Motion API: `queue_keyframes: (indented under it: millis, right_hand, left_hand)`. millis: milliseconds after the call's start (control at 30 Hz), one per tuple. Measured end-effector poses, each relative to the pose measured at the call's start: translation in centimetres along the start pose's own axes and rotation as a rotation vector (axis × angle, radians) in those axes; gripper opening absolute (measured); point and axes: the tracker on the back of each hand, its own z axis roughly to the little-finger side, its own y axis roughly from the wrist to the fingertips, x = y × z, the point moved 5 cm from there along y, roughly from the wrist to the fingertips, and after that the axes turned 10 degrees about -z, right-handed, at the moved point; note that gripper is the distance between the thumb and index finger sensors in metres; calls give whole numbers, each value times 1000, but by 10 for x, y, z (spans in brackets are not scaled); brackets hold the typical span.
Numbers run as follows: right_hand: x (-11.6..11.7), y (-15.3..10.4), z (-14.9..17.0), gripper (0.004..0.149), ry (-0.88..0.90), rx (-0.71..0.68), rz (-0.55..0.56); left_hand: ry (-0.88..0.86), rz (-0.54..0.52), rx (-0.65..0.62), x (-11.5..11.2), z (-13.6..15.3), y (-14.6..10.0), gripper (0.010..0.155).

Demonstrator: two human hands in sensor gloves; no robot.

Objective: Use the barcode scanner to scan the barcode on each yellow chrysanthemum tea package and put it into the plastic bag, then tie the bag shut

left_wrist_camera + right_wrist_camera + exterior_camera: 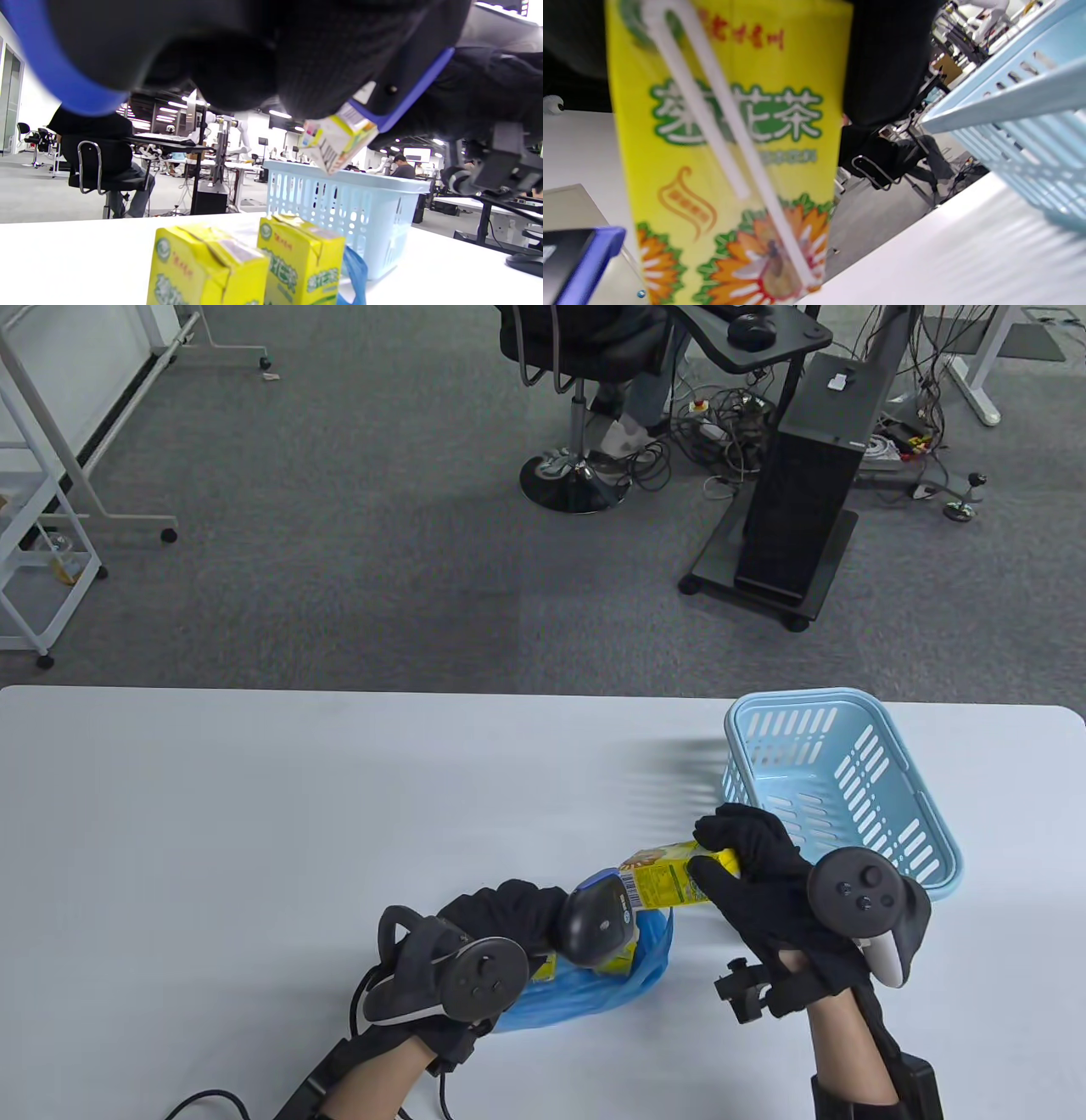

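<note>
Nearest us, our left hand (501, 920) gripped the barcode scanner (596, 923), aimed at the tea package (670, 878) pinched endwise in our right hand (755, 865) above the plastic bag (585, 988). We judged the carton light, stiff, slightly slick; gripping its flat sides seemed safest.
</note>
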Motion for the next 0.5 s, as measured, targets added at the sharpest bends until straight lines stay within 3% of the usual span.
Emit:
queue_keyframes:
  millis: [500]
  right_hand:
    - [3, -1, -2, 67, 5, 16, 13]
  left_hand:
    - [-2, 20, 12, -2, 0, -1, 57]
